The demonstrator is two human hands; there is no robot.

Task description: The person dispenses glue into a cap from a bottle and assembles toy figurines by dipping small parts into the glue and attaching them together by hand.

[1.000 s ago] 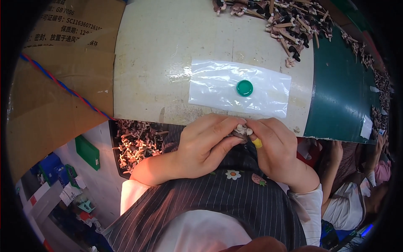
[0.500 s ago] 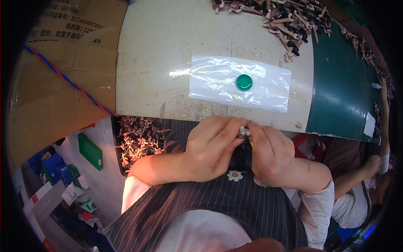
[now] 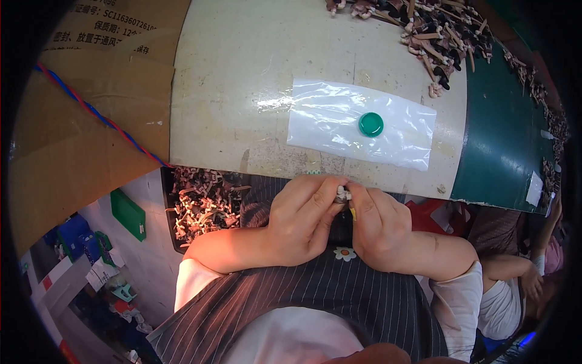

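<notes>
My left hand (image 3: 304, 215) and my right hand (image 3: 381, 223) meet just off the table's near edge, in front of my striped apron. Both are closed, thumbs and fingertips pinched together around a small pale plastic piece (image 3: 343, 195), which looks like part of a toy figure. My fingers cover most of it. A bit of something yellow (image 3: 353, 213) shows by my right fingers; its kind is hidden. Beyond my hands, a green bottle-cap-like cup (image 3: 371, 124) rests on a clear plastic bag (image 3: 309, 132) lying flat on the table.
Small pink, beige and black figure-like pieces (image 3: 433, 45) lie heaped at the far right of the pale table (image 3: 230, 115). A dark tray (image 3: 206, 203) of similar pieces is below left. Cardboard (image 3: 91, 164) with a twisted red-blue cord stands left. A co-worker's arm (image 3: 509, 267) is at right.
The view has shifted slightly, so the table things appear farther right. My hands stay pinched on the small piece, which has turned a little. The co-worker's hand has lowered.
</notes>
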